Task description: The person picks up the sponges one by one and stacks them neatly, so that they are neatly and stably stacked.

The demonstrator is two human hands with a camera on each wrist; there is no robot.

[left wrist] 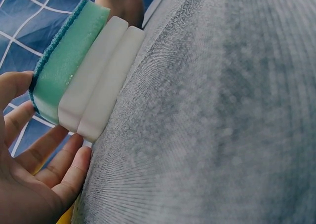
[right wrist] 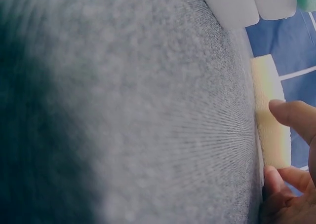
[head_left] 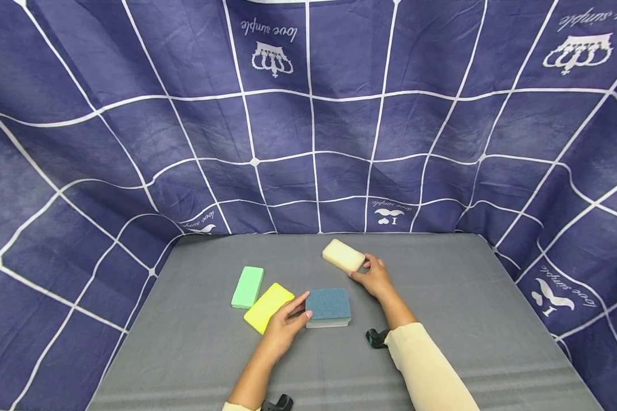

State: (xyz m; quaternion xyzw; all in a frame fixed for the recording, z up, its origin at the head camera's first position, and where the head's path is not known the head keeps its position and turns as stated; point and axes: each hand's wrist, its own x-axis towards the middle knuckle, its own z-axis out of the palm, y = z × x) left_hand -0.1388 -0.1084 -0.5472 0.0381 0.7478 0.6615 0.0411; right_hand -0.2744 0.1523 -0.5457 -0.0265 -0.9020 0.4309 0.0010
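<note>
In the head view, the left hand (head_left: 280, 330) is touching the left end of a stack, its fingers loosely parted rather than closing round it. Topping that stack is a blue-faced sponge (head_left: 328, 303), which is sitting on white blocks (head_left: 328, 323) between the two hands, nearer the left one. A yellow sponge (head_left: 268, 308) is lying just left of the left hand, partly behind it, and a green sponge (head_left: 248, 287) is lying farther out on that side. The right hand (head_left: 376, 279) is pinching the near right corner of a cream sponge (head_left: 343, 255), which is lying beyond the stack on the grey worktop (head_left: 493, 342). A dark blue cloth (head_left: 344, 125) is hanging beyond both hands. In the left wrist view, fingertips are meeting the end of the stack, where the blue-faced sponge is showing its green body above two white blocks. In the right wrist view, the thumb (right wrist: 282, 110) is pressing the cream sponge's side while other fingers are bending round its end.
</note>
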